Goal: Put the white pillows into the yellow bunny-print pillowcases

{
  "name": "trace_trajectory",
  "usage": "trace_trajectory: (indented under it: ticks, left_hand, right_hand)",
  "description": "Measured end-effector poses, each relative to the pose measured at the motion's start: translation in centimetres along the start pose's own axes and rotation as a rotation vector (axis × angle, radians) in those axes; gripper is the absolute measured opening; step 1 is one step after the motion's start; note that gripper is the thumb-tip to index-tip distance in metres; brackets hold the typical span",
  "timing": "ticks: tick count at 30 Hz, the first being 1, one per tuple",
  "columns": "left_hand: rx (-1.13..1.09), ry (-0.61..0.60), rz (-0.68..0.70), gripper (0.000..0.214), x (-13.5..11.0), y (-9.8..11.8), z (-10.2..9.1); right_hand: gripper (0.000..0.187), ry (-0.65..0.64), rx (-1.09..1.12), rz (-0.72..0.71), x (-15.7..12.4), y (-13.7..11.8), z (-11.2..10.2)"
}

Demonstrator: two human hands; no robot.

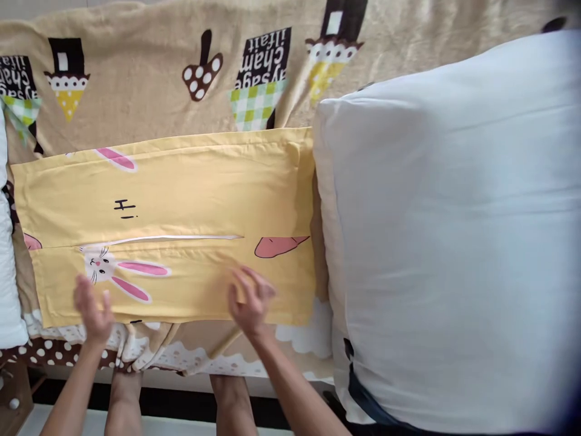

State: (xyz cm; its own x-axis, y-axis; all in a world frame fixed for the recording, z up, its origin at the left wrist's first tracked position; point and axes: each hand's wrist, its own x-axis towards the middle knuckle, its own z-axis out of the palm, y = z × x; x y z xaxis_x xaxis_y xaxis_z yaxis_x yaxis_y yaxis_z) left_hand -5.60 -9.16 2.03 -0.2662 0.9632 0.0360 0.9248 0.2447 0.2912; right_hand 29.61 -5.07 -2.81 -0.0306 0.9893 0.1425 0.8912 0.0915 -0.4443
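A yellow pillowcase [181,194] with rabbit and carrot prints lies flat on the bed, folded along its length. My left hand [93,312] rests on its near edge at the left, just below the rabbit face, fingers stretched out. At the middle of the near edge my right hand [249,300] has its fingers curled onto the cloth; whether it pinches the fabric is unclear. Both forearms reach in from below.
A big white pillow [454,230] fills the right side of the bed, touching the pillowcase's right end. Under everything lies a tan patterned bedsheet [149,79]. Another white pillow's edge [9,290] shows at far left. My legs stand by the bed's near edge.
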Motion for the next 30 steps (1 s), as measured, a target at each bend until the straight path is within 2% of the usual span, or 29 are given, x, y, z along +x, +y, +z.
trace_trajectory:
  ticks: [1,3,5,7,9,12,15,19,23,25,27,30]
  left_hand:
    - [-0.061,-0.054,0.122,0.056,1.3,2.8,1.5]
    - [-0.147,-0.069,0.251,0.040,3.9,7.4,4.5]
    - [-0.162,-0.056,0.221,0.032,5.9,10.0,6.9]
    - [-0.140,-0.058,0.153,0.030,6.8,10.8,8.0]
    - [-0.106,-0.096,0.153,0.029,6.7,10.4,7.7]
    - [-0.032,-0.183,0.246,0.029,5.7,9.9,6.3]
    - [0.072,-0.261,0.252,0.027,5.0,10.3,5.1]
    - [0.168,-0.411,0.214,0.028,4.3,11.3,4.4]
    - [0.237,-0.621,0.127,0.033,3.5,11.8,3.9]
    - [0.270,-0.736,0.086,0.034,3.2,12.1,3.5]
    - [0.284,-0.799,0.063,0.032,3.4,12.4,3.2]
    - [0.176,-0.757,0.075,0.024,4.3,12.4,2.8]
  right_hand:
    - [0.032,-0.007,0.102,-0.048,2.0,-3.1,1.5]
    - [0.030,-0.085,0.245,-0.130,5.6,-8.3,4.4]
    - [0.024,-0.176,0.297,-0.102,8.0,-11.5,6.5]
    - [0.019,-0.268,0.300,-0.074,9.1,-12.5,7.2]
    - [0.018,-0.385,0.292,-0.120,9.5,-12.2,6.8]
    - [0.018,-0.607,0.290,-0.185,10.1,-11.7,5.5]
    - [0.020,-0.711,0.285,-0.080,12.3,-12.7,5.1]
    - [0.037,-0.630,0.334,0.027,17.1,-14.9,5.8]
    - [0.051,-0.508,0.385,-0.044,19.7,-16.0,6.1]
    - [0.057,-0.448,0.390,-0.069,19.5,-16.0,6.3]
    - [0.058,-0.435,0.419,-0.034,18.4,-15.6,6.7]
    - [0.050,-0.461,0.526,0.036,15.3,-14.6,7.2]
